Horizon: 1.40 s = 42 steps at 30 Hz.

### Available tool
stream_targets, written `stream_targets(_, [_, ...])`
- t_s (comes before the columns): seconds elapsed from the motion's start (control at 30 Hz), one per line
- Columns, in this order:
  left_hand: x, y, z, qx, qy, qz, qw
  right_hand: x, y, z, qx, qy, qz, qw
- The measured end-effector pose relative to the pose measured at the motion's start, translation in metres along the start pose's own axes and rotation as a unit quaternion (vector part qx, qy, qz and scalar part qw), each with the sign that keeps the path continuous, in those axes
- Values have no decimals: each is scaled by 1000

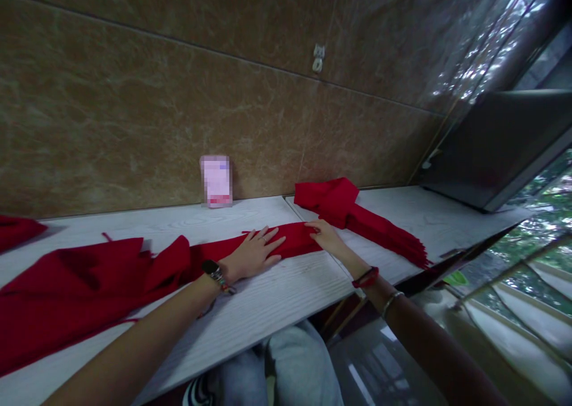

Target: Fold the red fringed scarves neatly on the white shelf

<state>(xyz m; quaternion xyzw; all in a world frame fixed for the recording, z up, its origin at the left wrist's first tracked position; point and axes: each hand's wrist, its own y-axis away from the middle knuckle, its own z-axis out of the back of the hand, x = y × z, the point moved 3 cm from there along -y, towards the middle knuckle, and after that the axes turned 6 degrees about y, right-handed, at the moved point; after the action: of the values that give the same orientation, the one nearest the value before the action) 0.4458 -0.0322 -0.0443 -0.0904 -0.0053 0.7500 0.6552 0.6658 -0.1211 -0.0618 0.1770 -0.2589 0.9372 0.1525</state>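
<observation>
A long folded strip of red cloth (292,239) lies on the white wood-grain table. My left hand (255,252) rests flat on it with fingers spread, wearing a ring, a dark watch and a beaded bracelet at the wrist. At the strip's right end is my right hand (325,236), its fingers curled and pinching the cloth's edge. The strip runs left under my left hand into a wider, rumpled heap of red fabric (98,275) with thin cords. Just beyond my right hand sits a separate folded red piece (379,227) with a fringed end.
A pale pink upright object (217,181), blurred out, leans against the brown marbled wall (147,114). More red cloth (18,232) shows at the far left. A large dark panel (500,146) stands at the table's right end. My knees are below the front edge.
</observation>
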Motion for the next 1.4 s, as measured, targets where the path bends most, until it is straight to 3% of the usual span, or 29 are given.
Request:
stream_targets(0.2, [-2, 1, -2, -11, 5, 3, 1000, 2, -1, 12, -72, 28, 25, 997])
stream_targets(0.4, [-4, 4, 2, -12, 0, 2, 1000, -10, 7, 3, -35, 62, -16, 997])
stream_targets(0.57, [0, 1, 1, 27, 7, -7, 1000, -12, 14, -5, -32, 61, -1, 998])
stream_targets(0.7, [1, 0, 1, 42, 10, -1, 999, 8, 16, 3, -30, 101, 20, 994])
stream_targets(0.8, [-1, 0, 1, 39, 11, 2, 999, 39, 19, 8, -34, 148, 85, 985])
stream_targets(0.93, [-1, 2, 1, 27, 6, 2, 1000, 68, 28, -1, 74, 190, 162, 966])
stream_targets(1.03, [1, 5, -2, 10, 6, 1, 1000, 66, 35, -9, 133, 214, 159, 955])
stream_targets(1.23, [1, 6, -7, 0, 11, 7, 1000, 53, 30, -9, 154, 223, 136, 953])
stream_targets(1.4, [5, 19, 21, 15, 13, 39, 999, 82, 18, -5, 118, 240, 145, 953])
